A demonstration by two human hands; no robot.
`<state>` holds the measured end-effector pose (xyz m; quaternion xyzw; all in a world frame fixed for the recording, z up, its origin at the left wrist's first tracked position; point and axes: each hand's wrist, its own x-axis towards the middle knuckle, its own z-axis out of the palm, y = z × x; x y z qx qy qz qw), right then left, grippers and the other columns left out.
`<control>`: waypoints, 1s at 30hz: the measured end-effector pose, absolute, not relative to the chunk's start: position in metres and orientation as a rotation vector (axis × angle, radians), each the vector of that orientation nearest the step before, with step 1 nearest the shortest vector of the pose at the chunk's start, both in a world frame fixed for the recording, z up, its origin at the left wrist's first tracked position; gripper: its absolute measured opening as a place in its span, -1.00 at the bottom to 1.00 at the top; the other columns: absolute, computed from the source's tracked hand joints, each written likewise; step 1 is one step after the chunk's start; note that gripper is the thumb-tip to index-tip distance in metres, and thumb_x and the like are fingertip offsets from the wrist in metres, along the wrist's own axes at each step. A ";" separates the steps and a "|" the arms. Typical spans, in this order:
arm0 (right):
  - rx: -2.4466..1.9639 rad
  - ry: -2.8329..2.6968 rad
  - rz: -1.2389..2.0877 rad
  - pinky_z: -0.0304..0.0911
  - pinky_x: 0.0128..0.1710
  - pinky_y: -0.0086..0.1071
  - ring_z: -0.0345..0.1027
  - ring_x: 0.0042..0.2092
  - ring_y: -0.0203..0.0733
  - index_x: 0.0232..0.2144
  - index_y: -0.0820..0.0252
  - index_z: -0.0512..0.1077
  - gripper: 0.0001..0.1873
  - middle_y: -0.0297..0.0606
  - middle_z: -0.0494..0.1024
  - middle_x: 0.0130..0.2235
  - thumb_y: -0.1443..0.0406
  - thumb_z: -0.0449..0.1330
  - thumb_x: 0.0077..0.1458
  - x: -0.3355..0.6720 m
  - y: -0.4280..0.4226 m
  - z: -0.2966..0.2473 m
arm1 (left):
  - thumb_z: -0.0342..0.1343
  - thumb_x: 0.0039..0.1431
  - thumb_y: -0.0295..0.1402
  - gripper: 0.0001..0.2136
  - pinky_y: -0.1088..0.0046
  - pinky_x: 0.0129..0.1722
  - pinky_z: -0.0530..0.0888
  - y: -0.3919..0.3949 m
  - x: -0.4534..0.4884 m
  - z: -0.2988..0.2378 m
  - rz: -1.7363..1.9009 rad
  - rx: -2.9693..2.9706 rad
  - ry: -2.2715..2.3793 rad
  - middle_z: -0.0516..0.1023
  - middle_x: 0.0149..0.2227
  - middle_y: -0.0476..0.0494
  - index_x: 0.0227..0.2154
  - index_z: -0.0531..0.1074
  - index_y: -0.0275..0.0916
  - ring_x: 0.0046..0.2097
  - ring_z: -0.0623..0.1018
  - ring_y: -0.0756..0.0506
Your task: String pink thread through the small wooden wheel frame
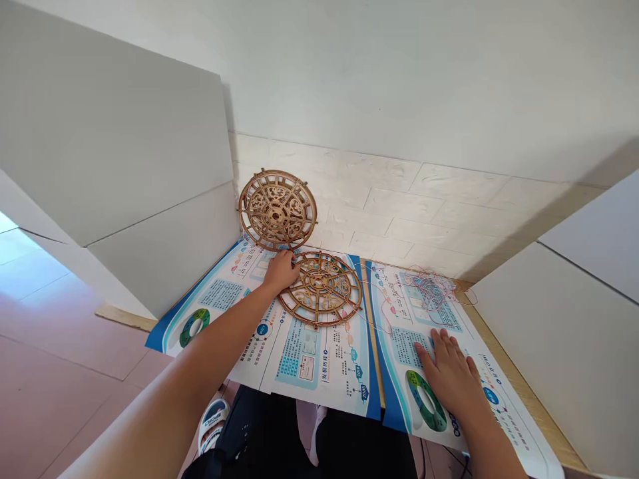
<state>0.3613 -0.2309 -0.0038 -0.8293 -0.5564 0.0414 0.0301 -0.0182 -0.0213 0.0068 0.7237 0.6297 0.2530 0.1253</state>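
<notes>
A round laser-cut wooden wheel (322, 288) lies flat on printed blue-and-white posters (304, 352) that cover the table. My left hand (281, 269) reaches forward and grips this wheel at its left rim, fingers curled over the edge. A second wooden wheel (277, 208) stands upright behind it, leaning on the white brick wall. My right hand (449, 378) rests flat on the right poster, fingers spread, with nothing in it. A tangle of thin reddish wire (432, 289) lies on the poster beyond my right hand.
White panels (150, 173) wall the table at left, and another panel (564, 332) stands at right. The table's wooden edge (529, 392) shows along the right. My legs and a sandalled foot (213, 422) are below the front edge, over the reddish floor.
</notes>
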 end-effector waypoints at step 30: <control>-2.440 -1.645 0.173 0.05 0.30 0.28 -0.01 0.39 0.22 0.31 0.27 0.29 0.08 -0.16 0.12 0.38 -0.30 -0.23 0.00 0.404 -0.211 -0.027 | 0.05 0.21 -0.36 -0.87 0.32 -0.10 0.43 -0.009 -0.018 -0.003 0.870 1.978 1.822 0.53 -0.10 -0.23 -0.19 0.38 -0.21 -0.06 0.52 -0.19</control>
